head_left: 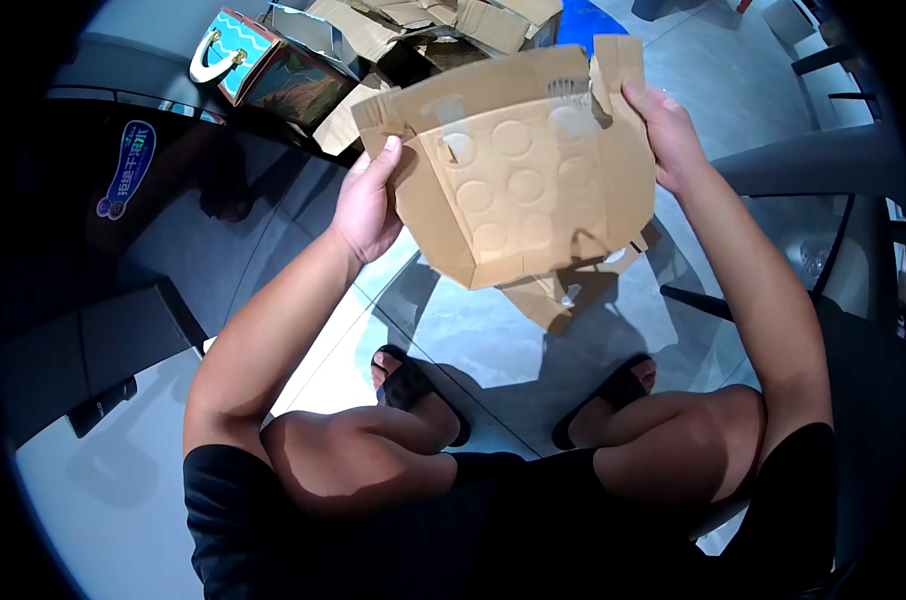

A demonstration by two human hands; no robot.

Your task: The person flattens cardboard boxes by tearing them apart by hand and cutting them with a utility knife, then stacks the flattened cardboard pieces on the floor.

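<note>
Currently, your left hand (365, 205) and right hand (670, 140) are well apart, clamped on opposite sides of an opened-out cardboard carton (528, 165), your left thumb lying over its edge. You have it raised above the grey tiled floor (463, 330), beyond your knees, its middle panel marked with circles. At the far left, a turquoise-ended box (241, 55) with a pale handle lies beside heaped cardboard (498, 25).

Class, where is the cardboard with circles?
The cardboard is in the head view's upper middle, slightly right, held between the left hand and right hand, above the floor.
</note>
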